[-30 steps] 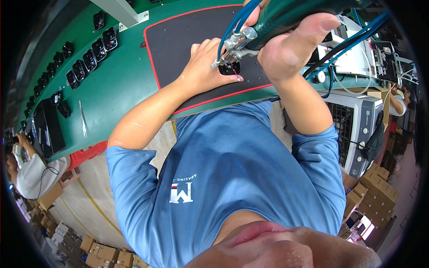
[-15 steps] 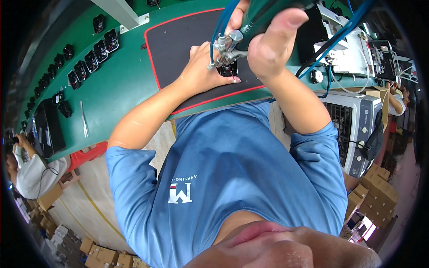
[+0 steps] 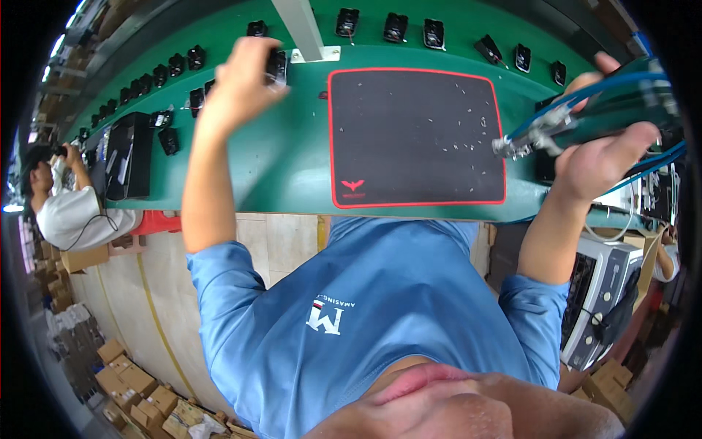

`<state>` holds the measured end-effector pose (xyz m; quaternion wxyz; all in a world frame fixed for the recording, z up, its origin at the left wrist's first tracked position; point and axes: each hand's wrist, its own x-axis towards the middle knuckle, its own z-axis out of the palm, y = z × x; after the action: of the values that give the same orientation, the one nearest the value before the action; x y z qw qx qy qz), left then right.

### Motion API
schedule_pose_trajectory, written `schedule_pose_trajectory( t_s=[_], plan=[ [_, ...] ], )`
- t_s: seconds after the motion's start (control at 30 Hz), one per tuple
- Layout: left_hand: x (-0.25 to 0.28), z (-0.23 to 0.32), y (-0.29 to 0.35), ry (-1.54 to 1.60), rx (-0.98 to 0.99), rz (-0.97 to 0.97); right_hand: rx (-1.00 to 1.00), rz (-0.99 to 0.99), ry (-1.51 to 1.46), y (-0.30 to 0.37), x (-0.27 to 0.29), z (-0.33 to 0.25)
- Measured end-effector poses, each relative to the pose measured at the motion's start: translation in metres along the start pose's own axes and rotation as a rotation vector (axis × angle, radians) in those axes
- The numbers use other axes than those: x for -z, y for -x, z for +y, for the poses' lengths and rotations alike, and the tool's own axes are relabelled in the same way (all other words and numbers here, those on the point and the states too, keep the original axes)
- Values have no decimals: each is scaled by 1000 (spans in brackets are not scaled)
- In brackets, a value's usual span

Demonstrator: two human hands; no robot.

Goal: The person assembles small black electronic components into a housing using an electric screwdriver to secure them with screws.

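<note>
My left hand (image 3: 245,84), slightly blurred, reaches to the end of a row of small black housings. Its thumb and fingers close around a black housing (image 3: 277,70) beside the metal post; part of this housing is hidden by the fingers. At the right, my right hand (image 3: 583,170) is wrapped around a dark green air screwdriver (image 3: 618,110) with blue hoses. The tool's silver nose (image 3: 523,144) points left over the right edge of a black mat (image 3: 409,139) with a red border. Small pale bits, perhaps screws, are scattered on the mat.
More black housings (image 3: 395,28) stand along the green table's far strip. A metal post (image 3: 300,29) rises behind the mat. At the left are a black bin (image 3: 130,157) and a seated person (image 3: 69,212). A grey air cooler (image 3: 603,293) stands at the lower right.
My left hand has gone from the mat to the row of housings at the left. My right hand has drawn the tool rightward. The housing has left the mat, and the view has turned.
</note>
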<state>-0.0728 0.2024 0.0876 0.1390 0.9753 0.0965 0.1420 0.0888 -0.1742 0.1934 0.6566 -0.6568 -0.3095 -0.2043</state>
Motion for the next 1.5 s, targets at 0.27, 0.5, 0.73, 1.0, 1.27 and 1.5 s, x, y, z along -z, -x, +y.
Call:
schedule_pose_trajectory(
  t_s=[0.27, 0.5, 0.73, 1.0, 1.27, 1.5],
  plan=[
    [-20, -202, -74, -438, 447, -201, -237, -168, -250, 52, 14, 38],
    [-12, -149, -92, -619, 217, -413, -321, -57, -225, 59, 28, 29],
    [-22, -140, -89, -295, 301, -428, -339, -99, -256, 63, 30, 35],
    [34, 12, -9, 235, -89, -83, -366, -171, -418, 63, 46, 44],
    [-56, 139, 22, 446, -396, -278, -194, -226, -357, 39, -6, 20],
    [-137, 162, 9, 500, -543, -124, -260, -116, -699, 55, -36, 5]
  ],
)
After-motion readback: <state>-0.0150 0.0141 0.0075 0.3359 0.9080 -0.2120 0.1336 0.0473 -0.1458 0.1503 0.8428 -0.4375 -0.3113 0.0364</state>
